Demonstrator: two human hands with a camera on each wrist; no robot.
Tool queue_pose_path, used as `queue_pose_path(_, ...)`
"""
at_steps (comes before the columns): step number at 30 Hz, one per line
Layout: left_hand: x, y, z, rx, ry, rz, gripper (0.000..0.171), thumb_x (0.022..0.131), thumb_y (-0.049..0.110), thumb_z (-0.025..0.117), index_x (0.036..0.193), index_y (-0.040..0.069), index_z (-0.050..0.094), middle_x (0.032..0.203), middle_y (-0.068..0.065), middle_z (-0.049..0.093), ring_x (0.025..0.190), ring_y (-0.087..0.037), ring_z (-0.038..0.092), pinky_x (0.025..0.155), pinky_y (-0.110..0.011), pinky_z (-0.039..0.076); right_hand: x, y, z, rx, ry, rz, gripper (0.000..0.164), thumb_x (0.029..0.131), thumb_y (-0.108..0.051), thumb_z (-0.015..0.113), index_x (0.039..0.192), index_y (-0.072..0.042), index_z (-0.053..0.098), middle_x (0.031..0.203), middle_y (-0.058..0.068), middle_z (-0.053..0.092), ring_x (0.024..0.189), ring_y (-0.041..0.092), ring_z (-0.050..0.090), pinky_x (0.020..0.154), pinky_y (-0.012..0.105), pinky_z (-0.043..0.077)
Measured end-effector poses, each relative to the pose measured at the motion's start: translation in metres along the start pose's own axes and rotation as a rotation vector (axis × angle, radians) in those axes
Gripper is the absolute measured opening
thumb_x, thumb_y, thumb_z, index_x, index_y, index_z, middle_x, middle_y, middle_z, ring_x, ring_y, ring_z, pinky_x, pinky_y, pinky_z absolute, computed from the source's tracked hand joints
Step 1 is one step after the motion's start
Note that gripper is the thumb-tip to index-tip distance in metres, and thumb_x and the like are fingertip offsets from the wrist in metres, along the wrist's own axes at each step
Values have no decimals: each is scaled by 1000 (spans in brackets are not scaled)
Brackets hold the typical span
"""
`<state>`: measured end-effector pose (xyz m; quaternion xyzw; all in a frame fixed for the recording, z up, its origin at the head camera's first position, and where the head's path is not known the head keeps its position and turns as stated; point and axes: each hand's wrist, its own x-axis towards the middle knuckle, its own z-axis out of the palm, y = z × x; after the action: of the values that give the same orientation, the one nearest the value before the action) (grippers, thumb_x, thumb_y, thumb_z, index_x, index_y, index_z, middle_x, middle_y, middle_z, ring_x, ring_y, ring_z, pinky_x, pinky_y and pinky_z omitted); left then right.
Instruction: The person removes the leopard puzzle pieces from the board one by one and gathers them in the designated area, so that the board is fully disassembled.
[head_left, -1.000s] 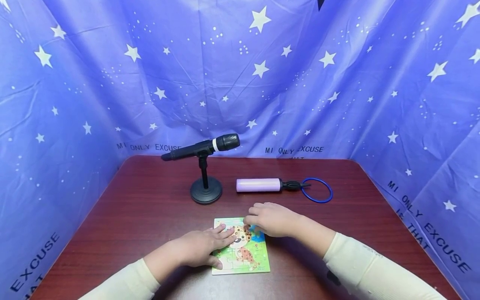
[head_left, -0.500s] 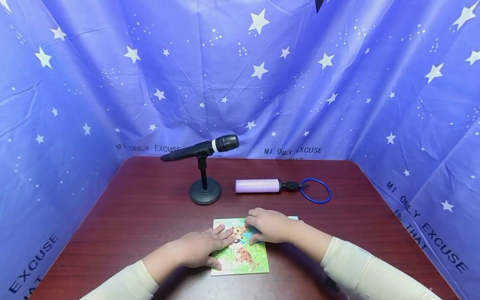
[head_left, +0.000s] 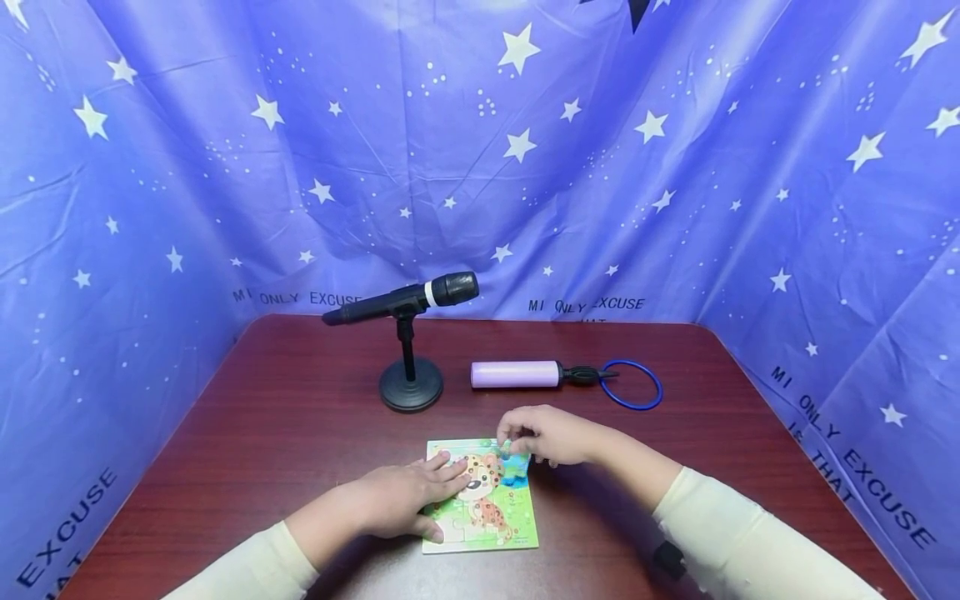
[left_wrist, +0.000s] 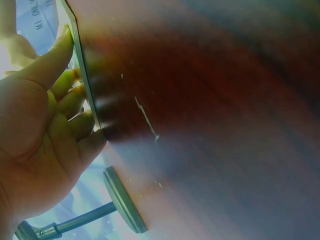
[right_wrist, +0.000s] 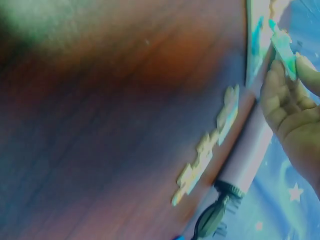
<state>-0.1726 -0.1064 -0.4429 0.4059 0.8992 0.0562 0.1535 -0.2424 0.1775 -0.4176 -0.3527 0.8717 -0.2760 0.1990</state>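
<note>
A jigsaw puzzle (head_left: pixel 491 517) with a spotted cartoon animal lies on the table in front of me. My left hand (head_left: pixel 405 493) rests on its left side with fingers spread; in the left wrist view the fingers (left_wrist: pixel 70 102) lie along the board's edge (left_wrist: pixel 85 75). At the upper right corner of the puzzle, my right hand (head_left: pixel 553 435) pinches a puzzle piece between thumb and fingers. The right wrist view shows this green-and-blue puzzle piece (right_wrist: pixel 284 52) tilted up. More loose pieces (right_wrist: pixel 200 162) lie on the table beside the board, hidden behind my right hand and forearm in the head view.
Behind the puzzle stands a black microphone (head_left: pixel 442 289) on a round-based stand (head_left: pixel 411 385). To its right lie a lilac hand pump (head_left: pixel 516 374) and a blue ring (head_left: pixel 660 392) at its nozzle. Starry blue cloth (head_left: pixel 480 167) surrounds the dark red table (head_left: pixel 300 433).
My right hand, low over the puzzle's upper right half a second ago, has lifted slightly, and a tilted puzzle piece now shows in its fingers. My left hand has stayed in place.
</note>
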Motion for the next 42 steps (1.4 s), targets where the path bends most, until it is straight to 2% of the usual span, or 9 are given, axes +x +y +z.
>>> queue_pose_path(3, 0, 1, 0, -16, -4, 1, 81, 84, 52, 65, 154, 27, 33, 162, 5, 27, 148, -28, 26, 111, -49, 39, -5, 4, -9, 126, 11, 38, 12, 98, -16, 59, 109, -15, 66, 93, -2, 64, 66, 34, 65, 54, 40, 57)
queue_pose_path(5, -1, 2, -1, -20, -7, -1, 81, 84, 53, 65, 154, 28, 33, 162, 5, 27, 149, -28, 26, 112, -49, 38, -9, 8, -14, 146, 33, 57, 11, 97, -19, 61, 106, -14, 67, 90, -2, 65, 69, 33, 65, 58, 38, 57)
queue_pose_path(12, -1, 3, -1, -29, -16, -15, 82, 84, 53, 65, 154, 28, 32, 162, 7, 26, 149, -26, 24, 114, -49, 36, -23, 20, -31, 30, 65, 119, 7, 96, -29, 62, 92, -24, 62, 79, -8, 60, 59, 8, 51, 53, 24, 45)
queue_pose_path(15, -1, 3, -1, -22, -13, -12, 82, 84, 53, 65, 154, 28, 32, 162, 7, 26, 149, -26, 24, 114, -49, 36, -32, 25, -35, 33, 51, 159, 8, 99, -27, 59, 93, -22, 59, 78, -4, 59, 59, 14, 57, 51, 28, 46)
queue_pose_path(20, -2, 4, -1, -22, -12, -11, 81, 84, 53, 65, 154, 28, 33, 162, 6, 27, 149, -27, 25, 113, -49, 37, -48, 37, -43, 108, 25, 209, 9, 100, -23, 56, 94, -15, 58, 81, 3, 61, 65, 34, 66, 56, 44, 54)
queue_pose_path(25, -1, 2, -1, -13, -10, -8, 80, 85, 53, 64, 154, 27, 33, 162, 6, 27, 149, -27, 26, 111, -49, 40, -65, 54, -57, 91, 2, 231, 11, 98, -23, 59, 94, -13, 59, 80, 3, 60, 64, 23, 63, 58, 36, 52)
queue_pose_path(30, -1, 0, -1, 0, -12, -5, 79, 86, 53, 63, 155, 27, 32, 162, 6, 26, 149, -26, 25, 112, -48, 39, -80, 71, -66, 134, -48, 299, 10, 98, -16, 58, 95, -7, 59, 79, 6, 59, 63, 24, 61, 53, 29, 45)
queue_pose_path(37, -1, 0, -1, -6, -21, -17, 79, 86, 53, 63, 155, 29, 31, 162, 7, 24, 150, -25, 23, 111, -50, 39, -90, 87, -64, 141, -84, 359, 4, 94, -1, 59, 94, 2, 56, 78, 7, 56, 63, 23, 58, 59, 36, 52)
queue_pose_path(42, -1, 0, -1, -14, -23, -29, 80, 85, 54, 63, 155, 30, 31, 162, 8, 24, 150, -25, 23, 110, -51, 40, -87, 93, -59, 37, -38, 395, 6, 93, -4, 62, 91, -5, 56, 75, 4, 54, 62, 20, 56, 60, 34, 50)
